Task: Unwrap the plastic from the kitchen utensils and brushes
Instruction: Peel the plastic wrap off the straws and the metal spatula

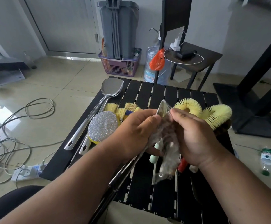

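Note:
Over the black slatted table [160,199], my left hand [136,133] and my right hand [196,139] both pinch a crumpled clear plastic wrap [163,126]. The wrap covers a bundle of utensils; a mint handle [154,156] and a red handle [182,165] stick out below. Two steel spatulas [99,107] lie at the table's left. A silver scrubber pad [103,126] on a yellow handle rests beside them. Yellow bristle brushes [125,109] lie behind my left hand. Looped yellow brushes [212,115] lie behind my right hand.
A long metal handle [123,173] runs under my left wrist. Cables and a power strip [26,172] cover the floor at left. A water bottle [267,160] lies on the floor at right. Behind the table stand a black chair [196,62], a water jug [155,68] and a purple basket [120,65].

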